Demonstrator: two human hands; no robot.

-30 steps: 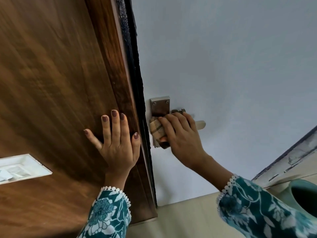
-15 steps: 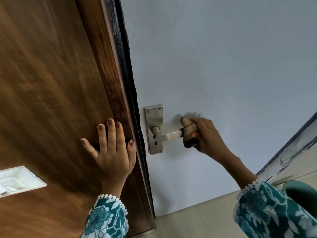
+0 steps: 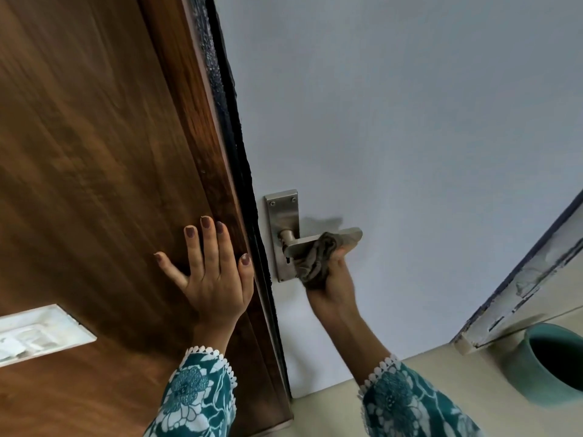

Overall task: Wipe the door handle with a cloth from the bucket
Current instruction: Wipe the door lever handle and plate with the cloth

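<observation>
Wiping step in hand, cloth already on the hardware. Right hand comes up from 5 o'clock and is clenched around a bunched grey-brown cloth, pressing it against the underside of the lever door handle, roughly at the lever's middle, just right of its neck. The lever runs out toward 3 o'clock from the steel backplate; its free tip past the cloth is bare, and so is the top of the backplate with its two screws. Left hand is released, fingers spread, flat on the brown wooden door at about 9 o'clock from the handle, gripping nothing, likely bracing. The dark door edge runs between the two hands. Handle plate sits on the pale grey-blue surface right of that edge. Teal bucket stands on the floor at 4 o'clock, well apart from the handle, only partly in frame; inside is too dark to read. White switch plate at 8 o'clock on the wood. Judgement: the job is mid-wipe. Next move calls for sliding the cloth along the lever toward the tip or back to the neck and over the backplate, keeping the fist tight so the wad doesn't drop.
</observation>
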